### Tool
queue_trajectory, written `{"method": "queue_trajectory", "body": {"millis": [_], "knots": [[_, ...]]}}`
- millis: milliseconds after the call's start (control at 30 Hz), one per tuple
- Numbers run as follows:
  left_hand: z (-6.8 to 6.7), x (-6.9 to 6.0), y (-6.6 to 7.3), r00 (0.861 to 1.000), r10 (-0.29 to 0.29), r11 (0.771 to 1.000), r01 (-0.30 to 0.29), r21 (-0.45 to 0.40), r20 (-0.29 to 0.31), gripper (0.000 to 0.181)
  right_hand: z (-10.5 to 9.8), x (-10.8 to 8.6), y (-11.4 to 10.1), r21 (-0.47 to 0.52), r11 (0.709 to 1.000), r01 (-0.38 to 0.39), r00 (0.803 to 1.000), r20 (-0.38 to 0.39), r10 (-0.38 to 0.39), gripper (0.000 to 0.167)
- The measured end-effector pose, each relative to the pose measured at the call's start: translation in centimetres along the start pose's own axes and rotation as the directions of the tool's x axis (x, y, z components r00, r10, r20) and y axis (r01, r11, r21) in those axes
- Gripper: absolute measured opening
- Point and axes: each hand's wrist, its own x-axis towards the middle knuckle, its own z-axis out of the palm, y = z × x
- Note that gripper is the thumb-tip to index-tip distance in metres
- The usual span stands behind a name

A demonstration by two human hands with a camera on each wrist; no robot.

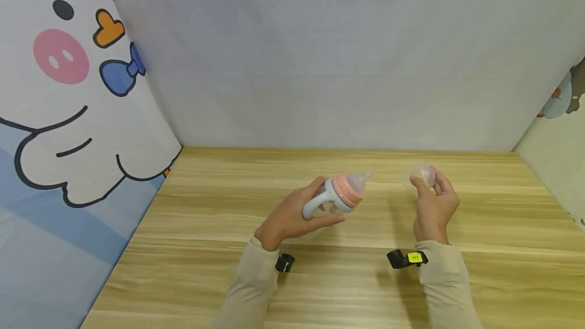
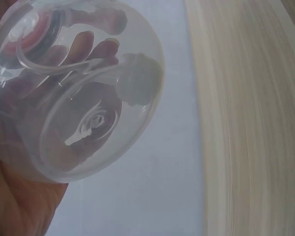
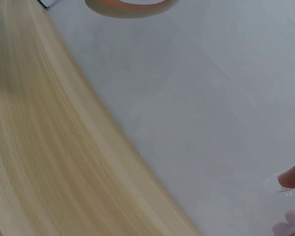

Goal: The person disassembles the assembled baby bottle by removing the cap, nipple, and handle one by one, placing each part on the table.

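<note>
A clear baby bottle (image 1: 349,190) with a pink collar, pale grey handles and a clear nipple is gripped by my left hand (image 1: 292,215). It tilts, its nipple pointing up and to the right. In the left wrist view the bottle's transparent base (image 2: 98,118) faces the camera, with a straw tube and a pale weight inside and fingers visible through the wall. My right hand (image 1: 436,207) pinches a clear domed cap (image 1: 422,172) between thumb and fingers, apart from the bottle. Only a thumb tip (image 3: 292,177) and a bit of the cap show in the right wrist view.
Both hands are above a wood-grain table (image 1: 205,248). Behind it stands a plain whitish backdrop (image 1: 343,65), with a cartoon-printed panel (image 1: 59,116) at the left and another printed panel (image 1: 557,166) at the right. Black wrist cameras sit at both cuffs.
</note>
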Motion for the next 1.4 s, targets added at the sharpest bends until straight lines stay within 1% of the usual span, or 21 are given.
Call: {"method": "queue_trajectory", "body": {"millis": [133,333,633,967,1233,1400], "knots": [[0.0,0.0,0.0,1.0,-0.007,1.0,0.007,0.001,0.002,0.059,-0.4,0.3,0.2,-0.032,0.998,-0.046,0.999,-0.021,0.045,0.054],[-0.1,-0.1,0.0,1.0,-0.006,1.0,0.007,-0.014,0.01,0.059,-0.8,0.8,0.4,-0.059,0.996,-0.074,0.997,-0.031,0.072,0.054],[-0.2,-0.2,-0.1,1.0,-0.006,1.0,0.006,-0.013,0.003,0.058,-1.1,1.1,0.3,-0.04,0.993,-0.113,0.993,-0.033,0.112,0.056],[-0.3,-0.1,-0.3,1.0,0.01,0.999,-0.01,-0.032,0.002,0.057,-1.5,1.5,0.5,-0.037,0.994,-0.102,0.993,-0.055,0.1,0.051],[-0.4,-0.1,-0.4,1.0,0.028,1.0,-0.028,-0.008,0.002,0.056,-1.9,1.7,0.9,-0.094,0.988,-0.122,0.99,-0.081,0.114,0.051],[-0.4,-0.1,-0.3,1.0,0.023,1.0,-0.023,0.002,0.003,0.056,-2.0,1.9,1.1,-0.099,0.987,-0.128,0.989,-0.083,0.12,0.053]]}}
